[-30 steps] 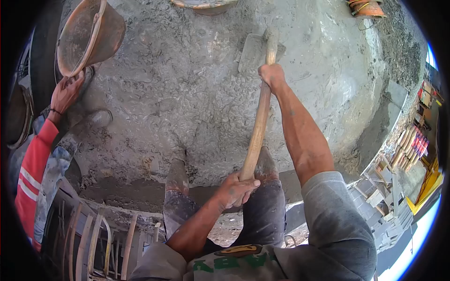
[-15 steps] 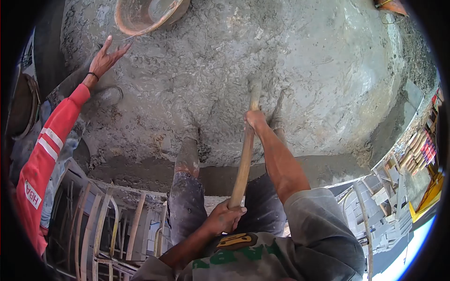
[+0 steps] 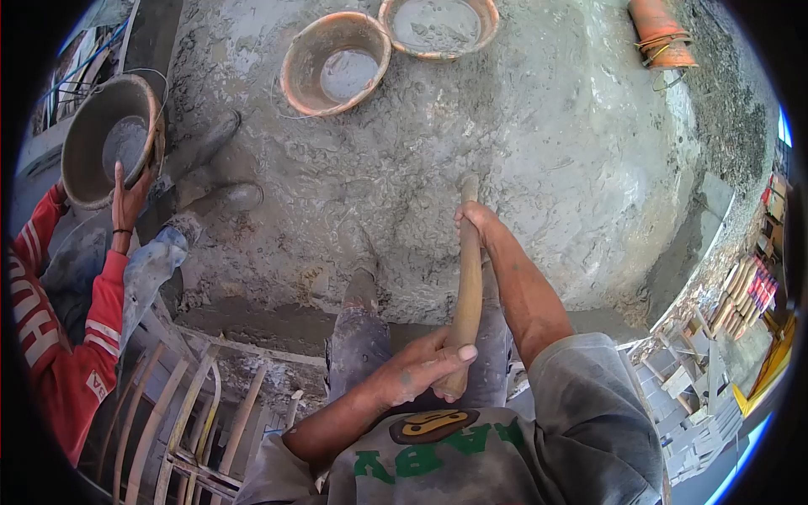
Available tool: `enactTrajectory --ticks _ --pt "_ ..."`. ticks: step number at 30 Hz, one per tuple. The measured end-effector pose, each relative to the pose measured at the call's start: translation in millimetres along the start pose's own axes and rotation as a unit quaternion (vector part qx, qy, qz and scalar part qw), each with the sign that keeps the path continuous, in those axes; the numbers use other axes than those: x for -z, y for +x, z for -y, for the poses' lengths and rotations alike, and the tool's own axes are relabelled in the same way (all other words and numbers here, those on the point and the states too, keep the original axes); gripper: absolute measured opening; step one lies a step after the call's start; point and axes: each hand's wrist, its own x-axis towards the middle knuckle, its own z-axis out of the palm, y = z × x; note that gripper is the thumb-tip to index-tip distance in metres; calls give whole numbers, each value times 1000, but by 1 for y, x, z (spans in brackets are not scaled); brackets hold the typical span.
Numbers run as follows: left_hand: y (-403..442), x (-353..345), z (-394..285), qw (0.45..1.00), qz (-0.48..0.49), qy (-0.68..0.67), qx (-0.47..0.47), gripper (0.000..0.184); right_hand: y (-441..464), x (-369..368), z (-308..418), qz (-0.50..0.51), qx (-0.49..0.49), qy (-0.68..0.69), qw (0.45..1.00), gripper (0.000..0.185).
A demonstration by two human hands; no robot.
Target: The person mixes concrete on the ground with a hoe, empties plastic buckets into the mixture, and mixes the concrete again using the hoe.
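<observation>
A long wooden tool handle [image 3: 469,290] slants down in front of my body, its far end going into the wet grey concrete [image 3: 555,185]. The tool's head is buried, so its kind does not show. Higher on the shaft, my right hand [image 3: 477,220] has its fingers wrapped round the wood. At the butt end by my shirt, my left hand [image 3: 418,376] grips the handle, thumb lying across the top. My boots [image 3: 362,252] are sunk in the concrete on the left of the handle, partly coated in it.
At left, a co-worker in a red sleeve [image 3: 105,311] holds a bucket [image 3: 77,160] in both hands. Two mud-coated buckets, one nearer [image 3: 299,55] and one farther [image 3: 488,38], stand ahead. An orange cone-like object [image 3: 656,34] lies far right. Wooden railings [image 3: 181,404] stand below the ledge.
The co-worker's outstretched hand has drawn back and now holds a bucket. My view has shifted, bringing two buckets ahead into fuller sight. Both my hands stay on the handle, now more upright.
</observation>
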Motion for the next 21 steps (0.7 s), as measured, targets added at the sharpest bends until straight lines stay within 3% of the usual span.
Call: enactTrajectory --ticks 2,6,9,10,12,14,16,18,21 --pt "-16 -8 -11 998 14 34 -51 53 -37 4 51 -14 64 -8 998 15" --pt "-42 7 -15 966 45 236 -96 61 -114 1 136 -68 230 -40 970 24" --pt "-36 35 0 966 -12 258 8 55 -159 -20 166 -150 370 -38 916 33" --pt "-15 62 28 950 -77 292 -81 47 -163 -31 168 -188 411 -30 892 36" --pt "36 113 66 932 -241 254 -94 41 -144 -49 176 -229 454 -76 857 42" --pt "100 179 79 864 -387 298 -121 39 -122 -67 190 -251 475 -115 836 46" --pt "147 213 47 814 -475 330 -55 36 -100 -80 208 -254 473 -131 834 47" --pt "176 229 29 812 -485 324 -20 36 -86 -79 220 -255 468 -130 836 47" --pt "195 220 33 790 -489 365 -52 38 -83 -46 219 -209 497 -76 839 47"
